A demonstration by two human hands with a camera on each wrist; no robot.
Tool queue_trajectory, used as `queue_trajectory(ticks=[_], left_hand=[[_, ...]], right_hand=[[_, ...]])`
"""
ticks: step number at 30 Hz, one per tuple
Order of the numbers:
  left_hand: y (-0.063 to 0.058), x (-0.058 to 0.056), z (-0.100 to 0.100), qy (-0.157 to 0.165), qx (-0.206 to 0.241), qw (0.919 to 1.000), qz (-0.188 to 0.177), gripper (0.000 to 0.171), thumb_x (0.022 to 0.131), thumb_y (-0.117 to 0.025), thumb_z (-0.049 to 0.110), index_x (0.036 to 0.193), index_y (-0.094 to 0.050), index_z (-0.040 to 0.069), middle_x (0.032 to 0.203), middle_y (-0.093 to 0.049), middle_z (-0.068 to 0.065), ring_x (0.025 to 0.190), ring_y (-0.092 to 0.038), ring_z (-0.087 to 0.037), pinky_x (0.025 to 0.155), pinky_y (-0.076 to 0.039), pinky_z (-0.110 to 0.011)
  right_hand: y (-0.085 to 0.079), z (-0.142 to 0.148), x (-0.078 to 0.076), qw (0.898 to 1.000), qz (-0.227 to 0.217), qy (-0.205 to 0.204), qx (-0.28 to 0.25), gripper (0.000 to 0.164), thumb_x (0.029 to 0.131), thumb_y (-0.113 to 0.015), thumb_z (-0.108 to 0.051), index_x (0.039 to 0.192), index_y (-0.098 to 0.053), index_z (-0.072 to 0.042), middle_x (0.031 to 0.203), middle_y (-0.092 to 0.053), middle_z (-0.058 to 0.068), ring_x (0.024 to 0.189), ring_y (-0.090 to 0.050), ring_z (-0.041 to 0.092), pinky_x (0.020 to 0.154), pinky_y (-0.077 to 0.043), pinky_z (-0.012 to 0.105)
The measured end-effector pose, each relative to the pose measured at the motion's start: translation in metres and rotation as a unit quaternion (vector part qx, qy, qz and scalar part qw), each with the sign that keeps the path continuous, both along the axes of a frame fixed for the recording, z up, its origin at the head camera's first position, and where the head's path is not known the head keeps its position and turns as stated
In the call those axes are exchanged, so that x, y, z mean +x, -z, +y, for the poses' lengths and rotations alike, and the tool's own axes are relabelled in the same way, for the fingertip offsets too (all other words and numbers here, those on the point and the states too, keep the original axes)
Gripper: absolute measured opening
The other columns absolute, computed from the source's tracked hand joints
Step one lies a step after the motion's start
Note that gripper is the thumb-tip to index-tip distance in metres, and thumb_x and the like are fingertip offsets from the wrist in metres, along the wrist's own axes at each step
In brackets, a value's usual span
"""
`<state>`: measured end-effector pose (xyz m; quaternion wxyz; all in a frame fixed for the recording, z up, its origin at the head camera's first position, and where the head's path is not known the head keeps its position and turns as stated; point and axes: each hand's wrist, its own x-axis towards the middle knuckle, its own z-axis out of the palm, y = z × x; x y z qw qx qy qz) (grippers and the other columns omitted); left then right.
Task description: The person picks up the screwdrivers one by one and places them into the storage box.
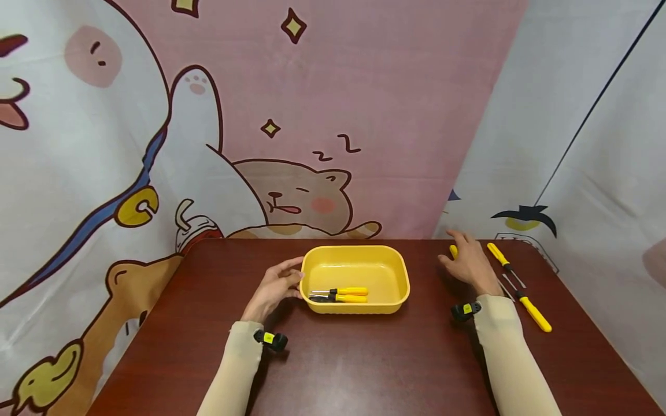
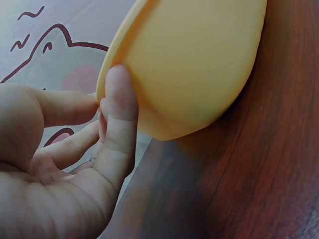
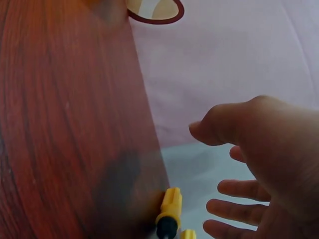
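Note:
A yellow plastic tray [image 1: 355, 308] stands on the table, and two screwdrivers [image 1: 352, 291] with yellow handles lie in it near its front wall. My left hand [image 1: 274, 289] pinches the tray's left rim, with the thumb and fingers on either side of it in the left wrist view. Over at the right, my right hand [image 1: 470, 264] is held above a screwdriver [image 3: 172, 201], fingers apart and nothing in them. The hand hides most of that screwdriver in the head view. To its right lie a second screwdriver [image 1: 498, 254] and a third one [image 1: 536, 315] closer to me.
The dark wooden table [image 1: 354, 364] ends at a back edge just behind the tray and the screwdrivers. Behind it hangs a cloth [image 1: 395, 115] printed with cartoon animals.

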<state>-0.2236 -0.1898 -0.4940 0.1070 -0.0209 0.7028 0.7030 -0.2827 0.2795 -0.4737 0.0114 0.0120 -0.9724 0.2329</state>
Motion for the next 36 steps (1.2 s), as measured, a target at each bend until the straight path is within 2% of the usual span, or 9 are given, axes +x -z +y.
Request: queue_trajectory(ticks=[10,17,26,36], left_hand=[[0.001,0.0,0.0,-0.008,0.002,1.0,-0.001,0.049,0.098,-0.064,0.003,0.145,-0.056,0.011,0.114,-0.063,-0.024,0.073,-0.066,-0.021,0.065,-0.063,-0.032],[-0.001,0.001,0.001,-0.007,0.001,1.0,0.003,0.048,0.097,-0.064,0.003,0.145,-0.057,0.011,0.113,-0.064,-0.024,0.074,-0.066,-0.02,0.064,-0.062,-0.032],[-0.001,0.0,0.002,-0.007,0.005,1.0,0.004,0.048,0.098,-0.063,0.002,0.144,-0.058,0.011,0.112,-0.063,-0.024,0.071,-0.065,-0.02,0.063,-0.062,-0.032],[-0.001,0.001,0.001,-0.009,-0.002,1.0,-0.001,0.049,0.098,-0.064,0.004,0.145,-0.056,0.011,0.114,-0.065,-0.024,0.075,-0.065,-0.023,0.065,-0.063,-0.032]], right_hand=[[0.012,0.012,-0.002,1.0,-0.017,-0.024,0.005,0.078,0.097,-0.065,-0.028,0.159,-0.027,-0.001,0.156,-0.027,0.038,0.139,-0.032,0.059,0.11,-0.031,0.078],[0.016,0.013,0.0,1.0,-0.023,-0.007,0.02,0.072,0.097,-0.065,-0.027,0.153,-0.034,0.007,0.148,-0.035,0.04,0.131,-0.04,0.057,0.109,-0.036,0.075],[0.019,0.015,0.0,0.999,-0.01,0.017,0.028,0.066,0.092,-0.064,-0.015,0.147,-0.04,0.013,0.134,-0.047,0.038,0.116,-0.05,0.051,0.104,-0.043,0.068],[0.021,0.014,-0.002,0.999,-0.017,0.029,0.029,0.055,0.091,-0.061,-0.014,0.136,-0.052,0.016,0.129,-0.059,0.036,0.114,-0.057,0.05,0.099,-0.047,0.066]])
